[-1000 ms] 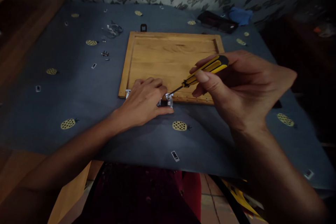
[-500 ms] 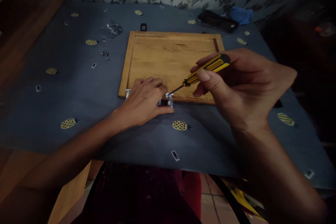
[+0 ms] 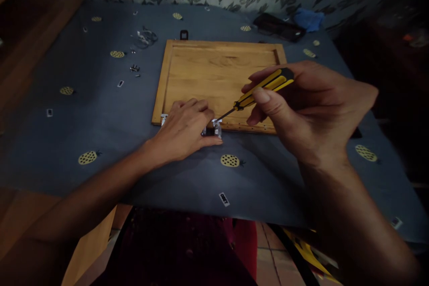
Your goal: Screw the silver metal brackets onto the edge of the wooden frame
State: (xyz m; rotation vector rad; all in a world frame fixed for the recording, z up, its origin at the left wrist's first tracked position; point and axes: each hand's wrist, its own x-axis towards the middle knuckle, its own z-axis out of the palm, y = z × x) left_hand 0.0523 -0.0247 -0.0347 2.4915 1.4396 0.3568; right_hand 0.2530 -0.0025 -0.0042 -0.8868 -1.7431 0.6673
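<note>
A framed wooden panel (image 3: 208, 69) lies flat on the table with its near edge toward me. My left hand (image 3: 184, 130) rests over that edge, fingers on the wood and thumb in front, gripping a silver metal hinge (image 3: 218, 129) there; part of it is hidden by the hand. My right hand (image 3: 311, 111) pinches a yellow and black screwdriver (image 3: 273, 85) by its handle. The tool slants down to the left, its tip at the hinge plate. Another metal piece (image 3: 164, 118) shows at the panel's left corner, partly behind my left hand.
Small screws (image 3: 134, 68) and a clear, crumpled-looking item (image 3: 146, 37) lie left of the panel. Beyond it are a small black frame-shaped piece (image 3: 184, 35), a black case (image 3: 279, 27) and a blue cloth (image 3: 309, 19). A pineapple-print cloth (image 3: 187, 187) covers the table.
The screwdriver stays with its tip at the hinge, and my right fingers shift only slightly around the handle. My left hand keeps its place; the whole view drifts a little.
</note>
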